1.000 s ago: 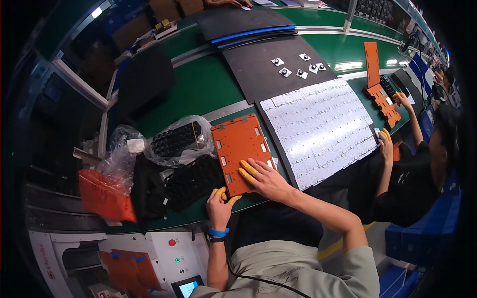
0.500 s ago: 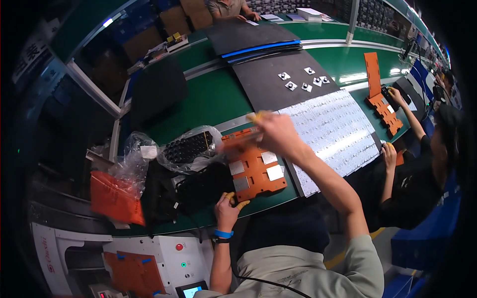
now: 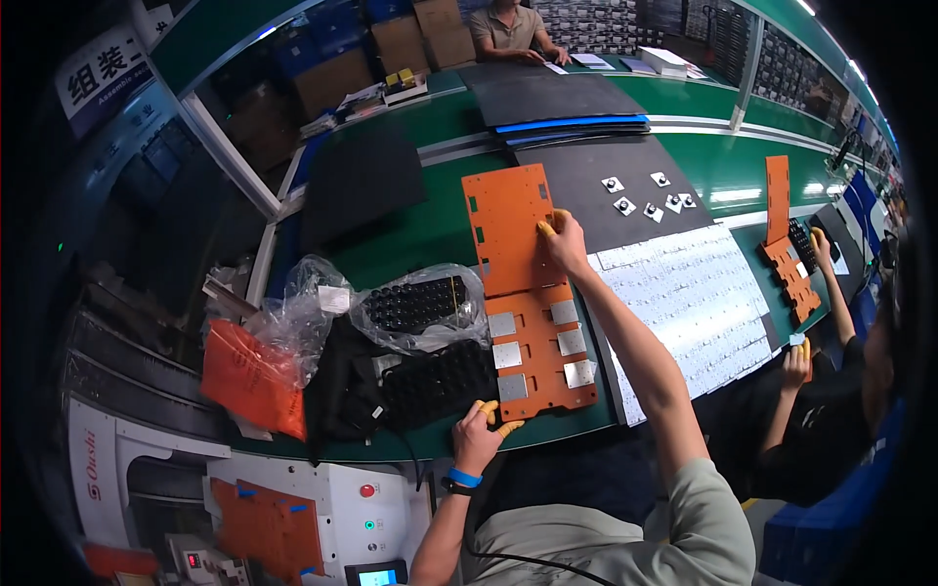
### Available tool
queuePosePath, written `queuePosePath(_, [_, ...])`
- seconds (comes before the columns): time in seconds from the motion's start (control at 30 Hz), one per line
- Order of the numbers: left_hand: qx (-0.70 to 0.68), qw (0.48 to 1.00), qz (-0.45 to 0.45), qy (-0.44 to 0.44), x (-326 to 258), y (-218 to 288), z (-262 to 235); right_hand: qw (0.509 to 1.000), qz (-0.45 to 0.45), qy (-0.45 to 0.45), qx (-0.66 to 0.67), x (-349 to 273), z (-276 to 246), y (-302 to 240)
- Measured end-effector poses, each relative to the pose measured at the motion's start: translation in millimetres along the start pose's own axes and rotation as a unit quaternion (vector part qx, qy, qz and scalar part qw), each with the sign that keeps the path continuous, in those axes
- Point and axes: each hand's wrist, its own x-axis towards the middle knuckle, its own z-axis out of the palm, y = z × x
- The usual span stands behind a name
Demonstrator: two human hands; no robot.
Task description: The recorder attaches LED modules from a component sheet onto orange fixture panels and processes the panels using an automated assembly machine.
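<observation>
An orange hinged fixture lies unfolded on the green bench. Its base (image 3: 534, 356) holds several silver square plates (image 3: 571, 342) in two columns along its sides. The flat lid (image 3: 510, 230), with small slots along its left edge, is swung up and away at the far side. My right hand (image 3: 564, 244), in yellow finger covers, pinches the lid's right edge. At the near left corner of the base, my left hand (image 3: 478, 437) grips with thumb and fingers. Left of the base sit a black multi-cell tray (image 3: 440, 381) and a bag of black round parts (image 3: 418, 305).
White board panels (image 3: 684, 313) lie to the right, below a dark mat with several small square pieces (image 3: 652, 210). A co-worker's hand (image 3: 821, 244) is at a similar orange fixture (image 3: 789, 278). Another person sits across the bench. An orange bag (image 3: 256, 376) lies left, above a machine panel (image 3: 366, 518).
My right hand, blurred over the fixture before, is now at the lid's right edge. The lid shows swung up on the far side. My left hand stays at the corner; the whole view has shifted.
</observation>
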Motion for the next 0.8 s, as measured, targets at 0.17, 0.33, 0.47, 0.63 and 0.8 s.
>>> queuePosePath(0.17, [0.012, 1.0, -0.015, -0.012, 2, -2, -2, 0.997, 0.029, -0.065, -0.031, -5, 2, 31])
queuePosePath(0.33, [0.006, 1.0, -0.023, -0.013, 1, -6, 2, 0.992, 0.039, -0.117, -0.039, -12, -8, 35])
queuePosePath(0.47, [0.017, 1.0, -0.017, -0.014, 0, -6, 2, 0.988, 0.044, -0.137, -0.061, -15, -18, 25])
queuePosePath(0.63, [0.014, 1.0, -0.006, -0.001, -2, -3, 2, 0.97, 0.0, -0.132, -0.206, -40, -37, 12])
queuePosePath(0.8, [0.025, 1.0, -0.015, -0.003, -3, -4, 4, 0.958, -0.007, -0.121, -0.261, -58, -63, 13])
